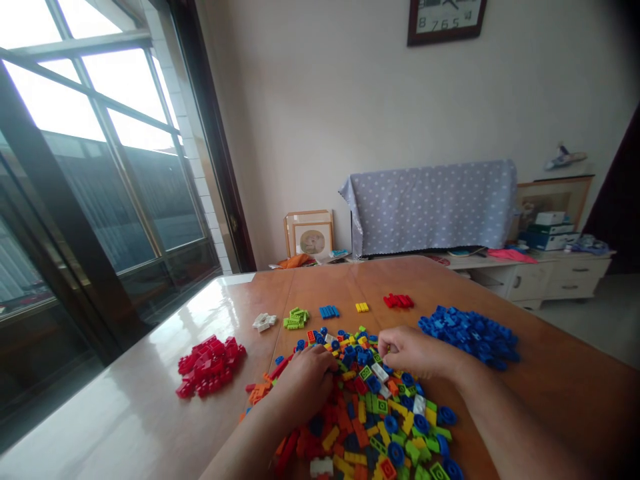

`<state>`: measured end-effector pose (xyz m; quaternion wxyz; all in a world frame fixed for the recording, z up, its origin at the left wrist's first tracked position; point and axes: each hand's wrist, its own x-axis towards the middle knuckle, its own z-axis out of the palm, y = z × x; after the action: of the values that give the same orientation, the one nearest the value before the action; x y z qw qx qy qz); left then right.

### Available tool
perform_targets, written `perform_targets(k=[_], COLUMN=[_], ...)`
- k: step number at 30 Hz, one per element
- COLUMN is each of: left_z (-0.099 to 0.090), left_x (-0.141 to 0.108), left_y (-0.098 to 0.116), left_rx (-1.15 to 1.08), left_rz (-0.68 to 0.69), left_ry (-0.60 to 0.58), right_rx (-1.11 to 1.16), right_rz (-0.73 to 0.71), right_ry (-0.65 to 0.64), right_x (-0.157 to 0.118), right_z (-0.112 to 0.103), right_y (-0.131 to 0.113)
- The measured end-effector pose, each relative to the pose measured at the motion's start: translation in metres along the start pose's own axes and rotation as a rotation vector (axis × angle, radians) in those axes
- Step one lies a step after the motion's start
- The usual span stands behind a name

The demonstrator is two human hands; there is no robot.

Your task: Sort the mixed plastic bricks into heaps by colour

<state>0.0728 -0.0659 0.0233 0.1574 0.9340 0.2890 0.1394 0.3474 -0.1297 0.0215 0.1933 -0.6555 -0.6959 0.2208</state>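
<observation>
A mixed pile of toy building bricks [373, 403] in red, orange, yellow, green, white and blue lies in front of me, with blue wheel-like pieces among them. My left hand [311, 375] rests low over the pile's left side, its fingers curled down among the bricks. What its fingertips hold, if anything, is hidden. At the pile's back right edge is my right hand [407, 350], with fingers curled together beside a white brick [380, 372]. Whatever might be between those fingers does not show.
Red bricks [210, 365] are heaped at left, blue bricks [470, 333] at right. Behind the pile sit small groups: white pieces [264, 322], green bricks [297, 318], blue bricks [329, 311], yellow bricks [362, 307] and red bricks [399, 301]. All stand on a glossy wooden table [150, 407].
</observation>
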Motion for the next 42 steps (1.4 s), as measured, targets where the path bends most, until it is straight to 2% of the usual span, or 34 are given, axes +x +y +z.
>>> perform_targets(k=[6, 17, 22, 26, 29, 32, 37, 40, 42], left_z=[0.0, -0.001, 0.001, 0.003, 0.005, 0.006, 0.0, -0.008, -0.012], left_x=[-0.001, -0.002, -0.003, -0.002, 0.001, 0.004, 0.008, 0.008, 0.008], left_y=[0.005, 0.008, 0.011, 0.011, 0.006, -0.002, -0.013, -0.017, -0.019], left_rx=[-0.025, -0.046, -0.281, -0.52, -0.61, -0.608, -0.595, -0.609, -0.612], left_rz=[0.03, 0.024, -0.015, -0.02, -0.059, -0.143, -0.28, -0.321, -0.324], left_ry=[0.001, 0.012, 0.099, 0.071, 0.075, 0.141, 0.303, 0.385, 0.438], right_rx=[-0.001, 0.098, 0.338, 0.435, 0.442, 0.429, 0.32, 0.195, 0.111], right_rz=[-0.044, -0.068, -0.121, -0.18, -0.199, -0.185, -0.081, -0.033, -0.037], right_ry=[-0.017, 0.001, 0.061, 0.076, 0.083, 0.112, 0.246, 0.285, 0.313], right_x=[0.0, 0.004, 0.009, 0.009, 0.008, 0.008, 0.016, 0.021, 0.023], right_z=[0.013, 0.023, 0.027, 0.037, 0.039, 0.033, 0.018, 0.015, 0.016], right_y=[-0.025, -0.031, -0.042, -0.056, -0.063, -0.057, -0.016, 0.003, 0.004])
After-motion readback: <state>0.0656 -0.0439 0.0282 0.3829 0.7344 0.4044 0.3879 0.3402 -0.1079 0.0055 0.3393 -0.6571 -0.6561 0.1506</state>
